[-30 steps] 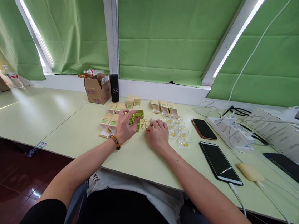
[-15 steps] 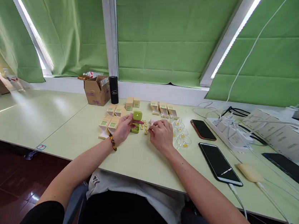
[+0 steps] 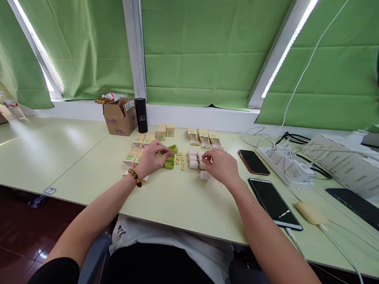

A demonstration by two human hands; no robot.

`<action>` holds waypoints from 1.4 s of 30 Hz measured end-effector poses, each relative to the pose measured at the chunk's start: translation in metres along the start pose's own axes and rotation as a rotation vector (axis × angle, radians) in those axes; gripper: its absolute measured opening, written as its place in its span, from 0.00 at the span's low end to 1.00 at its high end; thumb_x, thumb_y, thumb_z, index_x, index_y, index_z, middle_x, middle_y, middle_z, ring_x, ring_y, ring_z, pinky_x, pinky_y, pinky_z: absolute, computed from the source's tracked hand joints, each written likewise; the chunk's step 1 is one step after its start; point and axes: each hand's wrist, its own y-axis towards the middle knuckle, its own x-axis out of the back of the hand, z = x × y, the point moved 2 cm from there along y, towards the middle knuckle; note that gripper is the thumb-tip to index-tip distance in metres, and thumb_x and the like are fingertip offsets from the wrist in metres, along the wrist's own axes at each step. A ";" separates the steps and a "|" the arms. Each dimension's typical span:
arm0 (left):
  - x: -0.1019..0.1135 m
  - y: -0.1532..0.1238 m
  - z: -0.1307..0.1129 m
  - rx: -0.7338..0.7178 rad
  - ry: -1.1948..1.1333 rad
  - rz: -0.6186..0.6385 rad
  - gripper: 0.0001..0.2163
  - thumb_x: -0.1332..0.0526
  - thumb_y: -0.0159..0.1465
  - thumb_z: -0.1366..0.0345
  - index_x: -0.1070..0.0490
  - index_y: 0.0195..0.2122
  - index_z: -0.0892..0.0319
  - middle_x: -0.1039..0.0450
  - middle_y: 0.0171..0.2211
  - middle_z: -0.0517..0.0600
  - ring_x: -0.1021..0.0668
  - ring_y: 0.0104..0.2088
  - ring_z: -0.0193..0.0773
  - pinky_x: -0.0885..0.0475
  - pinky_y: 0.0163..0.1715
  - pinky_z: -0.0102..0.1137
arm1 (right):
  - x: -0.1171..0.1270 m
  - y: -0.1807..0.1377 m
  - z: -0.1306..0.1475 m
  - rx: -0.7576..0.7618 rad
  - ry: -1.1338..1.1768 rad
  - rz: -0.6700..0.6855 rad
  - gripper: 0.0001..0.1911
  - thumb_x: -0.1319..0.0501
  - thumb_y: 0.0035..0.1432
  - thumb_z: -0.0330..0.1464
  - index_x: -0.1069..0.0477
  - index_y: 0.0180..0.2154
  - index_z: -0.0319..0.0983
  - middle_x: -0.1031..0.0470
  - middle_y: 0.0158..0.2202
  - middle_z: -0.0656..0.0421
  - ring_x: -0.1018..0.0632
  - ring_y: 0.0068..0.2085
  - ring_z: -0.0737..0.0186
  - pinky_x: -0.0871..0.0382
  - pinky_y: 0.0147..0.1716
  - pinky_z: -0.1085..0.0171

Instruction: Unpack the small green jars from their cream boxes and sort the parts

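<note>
My left hand, with a beaded bracelet on the wrist, has its fingertips pinched together over a cluster of small green cases. One green lid tilts up just beyond those fingertips; what the pinch holds is hidden. To the right of the cases lie several tiny yellow pieces in short rows. My right hand is closed in a pinch above a group of pale pink-white cylinders. Anything between its fingers is too small to make out. Another pale cylinder lies below that hand.
Small folded cardboard boxes stand at the back and beside my left hand. Further back are a carton and a black cylinder. Phones, a power strip, cables and white boxes fill the right side.
My left hand has lowered the green case it held up, and moved slightly left. My right hand has shifted right, uncovering the pale cylinders. The whole view has turned slightly.
</note>
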 end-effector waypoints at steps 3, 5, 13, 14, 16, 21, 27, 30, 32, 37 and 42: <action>0.005 -0.004 -0.009 -0.271 0.253 0.211 0.12 0.34 0.69 0.57 0.19 0.30 0.54 0.24 0.24 0.51 0.24 0.37 0.44 0.31 0.32 0.36 | 0.014 -0.002 -0.005 -0.014 -0.002 0.147 0.08 0.38 0.63 0.32 0.19 0.38 0.45 0.17 0.42 0.60 0.21 0.42 0.58 0.40 0.33 0.63; 0.004 -0.014 -0.008 -0.330 0.350 0.348 0.12 0.36 0.71 0.58 0.19 0.30 0.53 0.24 0.25 0.52 0.24 0.38 0.45 0.32 0.31 0.36 | 0.020 -0.005 -0.005 0.017 -0.033 0.235 0.06 0.37 0.62 0.34 0.20 0.39 0.45 0.17 0.43 0.60 0.21 0.42 0.59 0.40 0.33 0.64; -0.004 -0.052 0.010 -0.256 0.550 0.576 0.18 0.41 0.73 0.61 0.24 0.24 0.57 0.26 0.23 0.53 0.26 0.34 0.45 0.39 0.28 0.36 | 0.008 -0.018 0.000 0.184 -0.224 0.318 0.10 0.32 0.54 0.28 0.22 0.40 0.43 0.18 0.44 0.55 0.22 0.48 0.51 0.39 0.35 0.61; -0.004 -0.053 0.010 -0.249 0.553 0.577 0.18 0.41 0.73 0.62 0.24 0.24 0.56 0.26 0.23 0.53 0.27 0.33 0.45 0.39 0.28 0.36 | 0.006 -0.018 0.000 0.194 -0.239 0.312 0.12 0.31 0.53 0.28 0.23 0.41 0.42 0.18 0.45 0.54 0.22 0.49 0.50 0.39 0.35 0.61; -0.005 -0.053 0.011 -0.245 0.570 0.582 0.18 0.41 0.73 0.62 0.23 0.25 0.56 0.25 0.24 0.53 0.27 0.33 0.45 0.39 0.28 0.37 | 0.002 -0.017 0.000 0.205 -0.257 0.308 0.13 0.30 0.53 0.28 0.23 0.43 0.42 0.18 0.46 0.53 0.23 0.50 0.49 0.37 0.36 0.60; -0.008 -0.051 0.015 -0.243 0.610 0.596 0.16 0.41 0.73 0.62 0.21 0.28 0.56 0.22 0.27 0.53 0.25 0.33 0.44 0.41 0.28 0.36 | 0.000 -0.016 0.000 0.195 -0.268 0.305 0.12 0.33 0.54 0.26 0.22 0.42 0.42 0.18 0.47 0.52 0.22 0.50 0.49 0.36 0.38 0.60; -0.010 -0.051 0.017 -0.230 0.623 0.580 0.17 0.40 0.72 0.61 0.23 0.25 0.57 0.25 0.25 0.54 0.25 0.31 0.44 0.42 0.28 0.35 | -0.003 -0.013 -0.004 0.184 -0.260 0.307 0.12 0.36 0.54 0.24 0.20 0.39 0.42 0.17 0.45 0.53 0.21 0.48 0.51 0.37 0.37 0.61; -0.010 -0.051 0.016 -0.222 0.631 0.590 0.17 0.39 0.72 0.61 0.24 0.25 0.57 0.25 0.24 0.54 0.25 0.30 0.43 0.43 0.27 0.35 | -0.002 -0.012 -0.005 0.177 -0.262 0.297 0.12 0.36 0.54 0.23 0.20 0.38 0.42 0.17 0.44 0.53 0.20 0.48 0.51 0.37 0.37 0.61; -0.010 -0.051 0.016 -0.217 0.630 0.593 0.17 0.39 0.72 0.61 0.24 0.25 0.57 0.25 0.24 0.53 0.25 0.30 0.43 0.43 0.27 0.35 | -0.002 -0.012 -0.005 0.173 -0.262 0.286 0.12 0.36 0.54 0.23 0.21 0.39 0.41 0.17 0.44 0.52 0.20 0.47 0.51 0.37 0.37 0.61; -0.011 -0.051 0.018 -0.209 0.606 0.580 0.17 0.39 0.72 0.61 0.23 0.25 0.57 0.26 0.24 0.53 0.25 0.30 0.43 0.42 0.28 0.35 | 0.000 -0.012 -0.003 0.163 -0.270 0.265 0.10 0.36 0.57 0.24 0.22 0.40 0.41 0.17 0.43 0.53 0.20 0.47 0.51 0.38 0.36 0.61; -0.011 -0.052 0.020 -0.189 0.583 0.571 0.17 0.39 0.72 0.60 0.23 0.25 0.57 0.26 0.23 0.53 0.26 0.29 0.44 0.42 0.28 0.36 | 0.002 -0.012 -0.003 0.147 -0.272 0.267 0.09 0.37 0.58 0.24 0.22 0.39 0.41 0.17 0.44 0.52 0.21 0.47 0.51 0.37 0.37 0.60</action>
